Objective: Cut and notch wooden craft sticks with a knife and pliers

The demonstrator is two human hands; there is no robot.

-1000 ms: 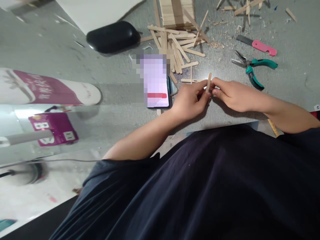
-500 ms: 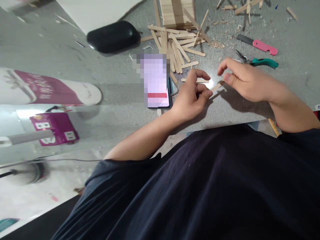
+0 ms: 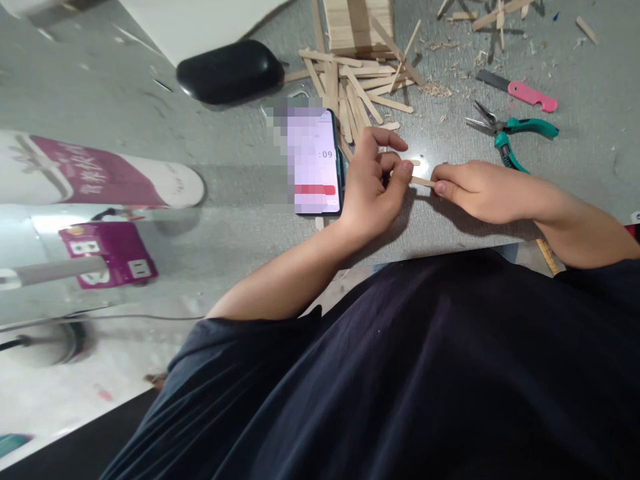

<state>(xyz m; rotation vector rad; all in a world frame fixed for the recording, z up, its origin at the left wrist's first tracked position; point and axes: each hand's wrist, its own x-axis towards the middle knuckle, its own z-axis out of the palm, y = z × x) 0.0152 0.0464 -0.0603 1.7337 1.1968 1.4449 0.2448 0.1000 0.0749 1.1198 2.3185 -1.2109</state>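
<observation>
A short flat wooden craft stick [image 3: 423,181] spans the gap between my two hands, just above the table. My left hand [image 3: 377,177] pinches its left end between thumb and fingers, with the index finger raised and curled. The right end is pinched between the thumb and fingers of my right hand [image 3: 477,190]. Behind my left fingers another craft stick [image 3: 414,163] lies partly hidden on the table. Green-handled pliers [image 3: 500,127] rest with jaws spread beyond my right hand, which covers part of one handle.
A loose heap of craft sticks [image 3: 363,90] lies beyond my hands, before a stacked block of sticks [image 3: 357,27]. Left of my hand are a phone [image 3: 325,167] and a black case [image 3: 230,72]. A pink-handled folding knife [image 3: 533,95] lies beyond the pliers.
My right hand has come down and left and closed on the stick's free end. The stick has turned from slanting up to nearly level. More of the pliers now shows.
</observation>
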